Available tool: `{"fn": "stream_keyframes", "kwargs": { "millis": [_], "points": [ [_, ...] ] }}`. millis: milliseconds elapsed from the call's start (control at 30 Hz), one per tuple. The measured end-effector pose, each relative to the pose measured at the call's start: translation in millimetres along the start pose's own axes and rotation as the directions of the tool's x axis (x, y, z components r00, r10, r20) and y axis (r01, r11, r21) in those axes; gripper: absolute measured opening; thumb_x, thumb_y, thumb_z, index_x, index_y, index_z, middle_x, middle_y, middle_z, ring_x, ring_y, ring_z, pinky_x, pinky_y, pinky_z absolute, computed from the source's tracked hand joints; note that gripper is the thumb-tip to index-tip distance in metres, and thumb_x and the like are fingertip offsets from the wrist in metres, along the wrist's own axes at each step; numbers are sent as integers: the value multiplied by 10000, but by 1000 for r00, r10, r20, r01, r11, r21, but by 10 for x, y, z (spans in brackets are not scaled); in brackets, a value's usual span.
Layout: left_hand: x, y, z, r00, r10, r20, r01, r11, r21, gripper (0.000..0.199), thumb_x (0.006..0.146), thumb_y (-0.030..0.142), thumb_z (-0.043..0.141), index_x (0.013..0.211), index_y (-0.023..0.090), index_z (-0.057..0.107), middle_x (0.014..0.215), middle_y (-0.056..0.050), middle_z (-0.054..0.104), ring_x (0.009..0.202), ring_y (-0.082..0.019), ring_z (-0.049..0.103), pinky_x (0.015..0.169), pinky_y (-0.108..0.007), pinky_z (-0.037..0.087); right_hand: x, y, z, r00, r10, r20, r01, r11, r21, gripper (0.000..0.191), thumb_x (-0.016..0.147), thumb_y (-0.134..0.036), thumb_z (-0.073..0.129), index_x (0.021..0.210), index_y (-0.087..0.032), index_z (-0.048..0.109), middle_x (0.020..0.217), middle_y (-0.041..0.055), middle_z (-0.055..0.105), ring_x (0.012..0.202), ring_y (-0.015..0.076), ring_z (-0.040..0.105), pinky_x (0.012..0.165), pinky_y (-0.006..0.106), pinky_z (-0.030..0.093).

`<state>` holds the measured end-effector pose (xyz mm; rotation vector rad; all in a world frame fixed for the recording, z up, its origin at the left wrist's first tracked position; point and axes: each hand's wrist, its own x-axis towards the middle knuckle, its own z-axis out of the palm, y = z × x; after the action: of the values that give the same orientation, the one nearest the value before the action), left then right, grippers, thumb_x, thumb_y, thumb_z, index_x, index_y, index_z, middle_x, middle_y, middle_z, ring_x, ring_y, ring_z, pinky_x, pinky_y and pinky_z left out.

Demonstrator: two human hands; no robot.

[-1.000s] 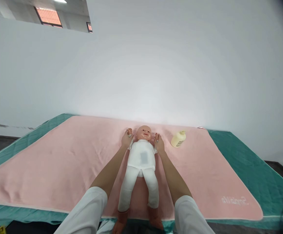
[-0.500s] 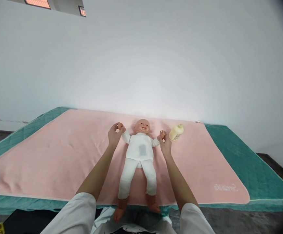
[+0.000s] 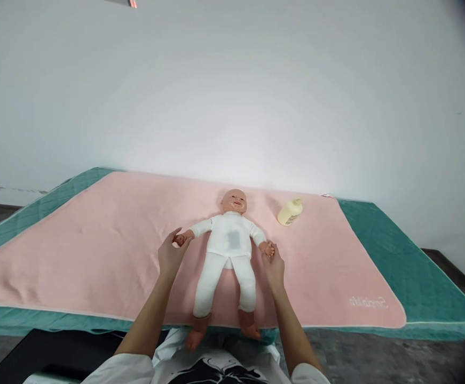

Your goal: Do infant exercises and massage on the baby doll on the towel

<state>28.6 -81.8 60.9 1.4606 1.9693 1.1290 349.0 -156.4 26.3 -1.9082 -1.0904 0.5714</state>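
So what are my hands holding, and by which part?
The doll, by both its hands: your left hand holds one, your right hand the other.

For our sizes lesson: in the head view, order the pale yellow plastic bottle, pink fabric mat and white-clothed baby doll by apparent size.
1. Pink mat
2. Baby doll
3. Yellow bottle

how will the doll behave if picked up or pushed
The doll may flop somewhat, since its white body looks cloth-covered. Its bare head looks smooth and shiny, so probably firm and slightly slippery. Rolling seems unlikely: it lies on its back, limbs spread.
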Motion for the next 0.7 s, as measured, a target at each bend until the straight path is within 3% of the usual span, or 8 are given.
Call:
{"fn": "stream_keyframes", "kwargs": {
  "millis": [233, 467, 700],
  "points": [
    [-253, -142, 137, 994, 53, 98, -66, 988, 137, 534, 819, 401, 612, 1303, 176, 593, 1084, -93, 708, 947, -250, 672, 824, -346, 513, -134, 309, 168, 985, -170, -35, 167, 983, -81, 699, 915, -605, 399, 1377, -94, 522, 1474, 207, 469, 1417, 355, 359, 1130, 526, 316],
    [-323, -178, 177, 990, 104, 100, -130, 944, 302, 505, 833, 393, 584, 1284, 167, 609, 1051, -125, 709, 1003, -302, 658, 892, -389, 478, -179, 454, 208, 944, -331, 11, 312, 879, -360, 687, 967, -539, 317, 1354, -17, 543, 1488, 219, 445, 1483, 384, 182, 1169, 567, 212],
    [-304, -177, 187, 992, 77, 97, -103, 948, 300, 514, 808, 382, 606, 1279, 176, 607, 1070, -116, 717, 1008, -296, 663, 910, -383, 480, -213, 482, 253, 930, -365, 34, 334, 805, -491, 678, 972, -552, 333, 1396, -54, 512, 1540, 201, 375, 1493, 388, 131, 1151, 584, 218]
  ]
}}
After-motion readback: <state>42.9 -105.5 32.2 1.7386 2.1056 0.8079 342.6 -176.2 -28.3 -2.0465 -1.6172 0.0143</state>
